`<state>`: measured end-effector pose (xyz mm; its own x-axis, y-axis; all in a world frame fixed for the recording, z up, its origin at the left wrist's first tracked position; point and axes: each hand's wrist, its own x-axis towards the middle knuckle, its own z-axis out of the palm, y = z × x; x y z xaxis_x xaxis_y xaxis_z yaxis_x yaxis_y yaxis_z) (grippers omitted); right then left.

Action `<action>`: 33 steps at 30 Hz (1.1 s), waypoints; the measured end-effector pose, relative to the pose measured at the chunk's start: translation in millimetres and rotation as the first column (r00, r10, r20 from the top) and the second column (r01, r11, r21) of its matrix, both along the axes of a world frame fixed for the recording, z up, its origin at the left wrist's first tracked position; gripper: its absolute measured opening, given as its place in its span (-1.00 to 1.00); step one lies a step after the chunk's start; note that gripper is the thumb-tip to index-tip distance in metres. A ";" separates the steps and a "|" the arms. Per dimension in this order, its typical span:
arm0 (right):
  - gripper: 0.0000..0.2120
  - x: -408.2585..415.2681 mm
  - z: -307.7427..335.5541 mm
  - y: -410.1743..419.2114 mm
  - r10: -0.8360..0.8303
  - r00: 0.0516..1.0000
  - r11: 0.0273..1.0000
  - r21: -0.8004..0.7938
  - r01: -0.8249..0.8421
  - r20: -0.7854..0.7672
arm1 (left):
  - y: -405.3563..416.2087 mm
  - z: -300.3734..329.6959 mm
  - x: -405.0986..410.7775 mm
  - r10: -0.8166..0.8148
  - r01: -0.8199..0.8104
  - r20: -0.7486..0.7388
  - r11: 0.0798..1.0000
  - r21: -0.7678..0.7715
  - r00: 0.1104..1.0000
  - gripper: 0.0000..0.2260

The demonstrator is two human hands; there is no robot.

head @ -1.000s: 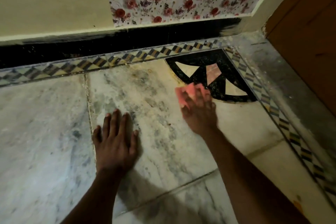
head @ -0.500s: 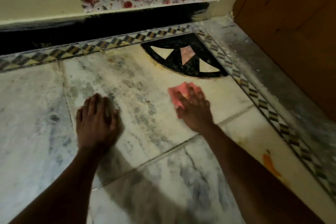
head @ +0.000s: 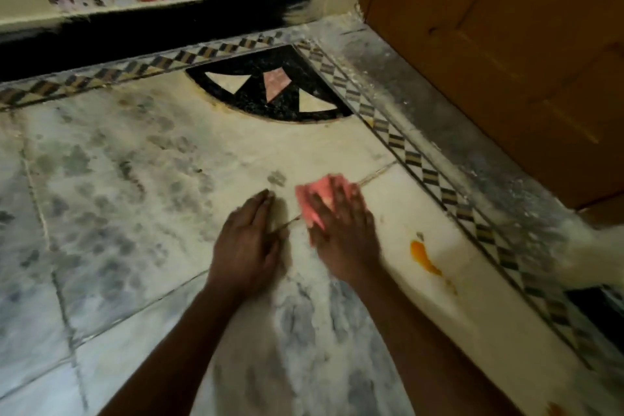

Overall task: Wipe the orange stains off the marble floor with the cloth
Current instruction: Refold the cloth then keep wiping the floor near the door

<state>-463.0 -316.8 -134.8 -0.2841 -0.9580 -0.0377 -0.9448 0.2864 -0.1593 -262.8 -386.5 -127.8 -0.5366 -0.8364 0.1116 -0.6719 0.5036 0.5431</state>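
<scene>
Right, the right hand (head: 341,233) lies flat on the pink cloth (head: 315,199), fingers spread and pressing it onto the marble floor (head: 135,199) across a tile joint; it looks pinned rather than gripped. Just beside it, the left hand (head: 248,246) rests palm-down on the marble, fingers close together, bracing. An orange stain (head: 423,257) sits on the pale tile near the right hand, between it and the patterned border (head: 435,179), and the cloth isn't touching it. A further orange fleck shows at the bottom edge. That cloth looks soft, light and limp, likely to bunch under a push, so a flat palm over its middle seems the way to drive it.
</scene>
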 end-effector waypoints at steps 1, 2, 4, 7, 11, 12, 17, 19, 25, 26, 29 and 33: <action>-0.40 -1.7 1.1 31.4 0.022 1.000 1.000 -0.009 -0.022 -0.021 | 14.3 -1.0 -11.7 0.009 -0.009 0.011 1.000 -0.010 1.000 -0.36; -0.41 -14.2 0.5 51.8 -0.016 0.999 1.000 -0.010 0.016 -0.031 | 26.8 -1.6 -21.1 0.017 -0.016 0.043 0.999 -0.029 0.999 -0.38; -0.40 -51.9 2.1 57.0 -0.202 0.979 0.979 0.018 0.203 -0.022 | 40.5 -5.0 -28.0 0.046 -0.035 0.128 0.996 -0.087 0.991 -0.41; -0.39 -95.0 -3.5 7.0 -0.448 0.891 0.893 0.073 0.444 0.072 | 40.5 -13.0 -32.8 0.070 -0.046 0.190 0.991 -0.128 0.979 -0.42; -0.34 -52.8 0.6 -23.9 -0.287 0.954 0.957 0.064 0.283 0.083 | 38.8 -15.6 -33.5 0.079 -0.050 0.217 0.989 -0.137 0.973 -0.42; -0.34 -34.0 1.3 -6.5 -0.186 0.979 0.982 0.039 0.183 0.081 | 39.7 -12.5 -33.4 0.087 -0.060 0.213 0.990 -0.129 0.973 -0.42; -0.39 -57.2 2.9 84.0 -0.268 0.962 0.962 0.035 0.270 -0.049 | 41.1 -8.3 -32.9 0.095 -0.074 0.215 0.992 -0.102 0.972 -0.41; -0.39 -95.3 4.3 62.9 -0.484 0.875 0.873 0.071 0.483 -0.003 | 40.4 -9.7 -34.0 0.090 -0.067 0.215 0.991 -0.113 0.972 -0.40; -0.34 -69.4 3.2 37.9 -0.245 0.969 0.969 0.036 0.244 0.035 | 39.3 -10.9 -34.5 0.101 -0.072 0.217 0.988 -0.139 0.971 -0.42; -0.33 -58.2 3.3 60.6 -0.168 0.986 0.986 0.012 0.168 0.011 | 39.7 -8.5 -34.5 0.104 -0.076 0.215 0.988 -0.135 0.971 -0.42; -0.35 -68.0 6.5 111.7 -0.235 0.970 0.969 0.067 0.239 -0.069 | 39.7 -4.4 -35.8 0.105 -0.083 0.204 0.990 -0.114 0.973 -0.41; -0.32 -79.7 26.4 96.0 -0.625 0.780 0.771 0.126 0.624 -0.030 | 40.6 -6.7 -34.1 0.091 -0.065 0.191 0.988 -0.138 0.977 -0.42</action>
<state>-542.7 -220.9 -108.4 -0.8170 -0.5570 -0.1490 -0.5492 0.8305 -0.0933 -296.9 -346.0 -134.5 -0.4923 -0.8620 0.1208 -0.7990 0.5026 0.3301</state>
